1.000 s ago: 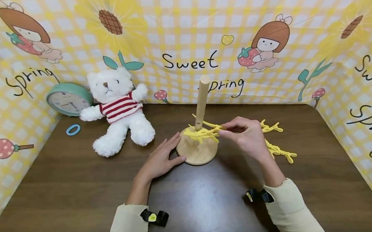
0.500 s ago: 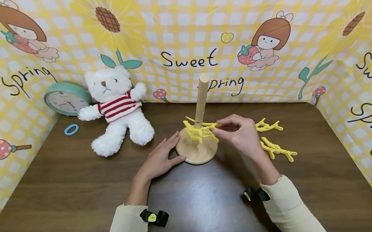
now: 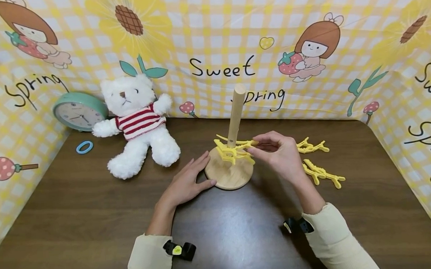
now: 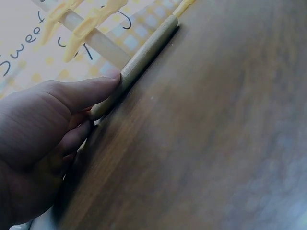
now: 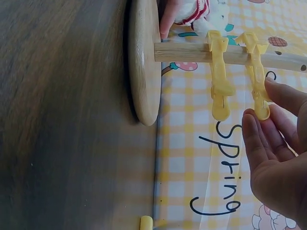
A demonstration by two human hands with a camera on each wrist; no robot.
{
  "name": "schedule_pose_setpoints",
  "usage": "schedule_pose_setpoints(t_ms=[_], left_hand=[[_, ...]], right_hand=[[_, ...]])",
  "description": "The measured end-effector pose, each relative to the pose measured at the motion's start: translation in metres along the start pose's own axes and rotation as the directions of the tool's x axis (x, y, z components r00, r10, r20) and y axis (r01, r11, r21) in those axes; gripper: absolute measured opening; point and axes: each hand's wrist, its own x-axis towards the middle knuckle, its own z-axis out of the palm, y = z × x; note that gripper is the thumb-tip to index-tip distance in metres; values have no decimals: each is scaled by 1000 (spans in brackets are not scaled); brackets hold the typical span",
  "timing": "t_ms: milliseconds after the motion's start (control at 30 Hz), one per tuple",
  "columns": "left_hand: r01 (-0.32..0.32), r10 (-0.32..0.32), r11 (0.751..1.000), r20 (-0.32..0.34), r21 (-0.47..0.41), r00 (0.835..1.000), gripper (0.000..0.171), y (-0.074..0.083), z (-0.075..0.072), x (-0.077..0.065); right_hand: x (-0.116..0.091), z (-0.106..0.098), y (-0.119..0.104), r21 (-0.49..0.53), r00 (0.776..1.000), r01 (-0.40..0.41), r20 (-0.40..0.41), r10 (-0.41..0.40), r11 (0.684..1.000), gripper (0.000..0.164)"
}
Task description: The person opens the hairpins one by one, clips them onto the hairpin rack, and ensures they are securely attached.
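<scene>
The step in hand is seemingly that of fitting the upper yellow branched piece [image 5: 259, 79] on the wooden post [image 3: 236, 114]. The right hand [image 3: 280, 156] is pinching that piece's outer end between thumb and fingers, while the piece is crossing the post above the lower yellow branched piece [image 5: 218, 79]. Whether either is encircling the post or plugging into it, I cannot tell. The left hand [image 3: 186, 183] is resting at the round wooden base [image 3: 231, 173], its thumb and fingers spreading apart along the rim. The next move, I am judging, is calling for a level piece and a steady base before the pinch loosens.

Counting: one post is standing on one base; two yellow pieces are sitting on the post; two yellow clusters, a far one [image 3: 310, 148] and a near one [image 3: 320, 173], are lying on the table [image 3: 97, 217] to the right, possibly overlapping pieces. One white teddy bear [image 3: 128, 100], one green alarm clock [image 3: 80, 111] and one blue ring [image 3: 79, 149] are occupying the left
</scene>
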Motion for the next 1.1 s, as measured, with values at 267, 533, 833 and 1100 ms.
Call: schedule_pose_setpoints(t_ms=[267,533,833,1100], left_hand=[[8,-8,1000,3,1,1000,79,1,0,1],[7,-7,1000,1,3,1000,79,1,0,2],[25,-25,1000,12,7,1000,79,2,-1,1],[31,-31,999,11,6,999,79,3,-1,1]], right_hand=[[-1,-1,2,-6,1000,-6,5,6,1000,29],[-2,-3,3,2,1000,11,11,-11,1000,33],[-4,-15,8,23,997,72,17,-72,997,31],[-7,-33,16,8,998,66,17,-66,998,28]])
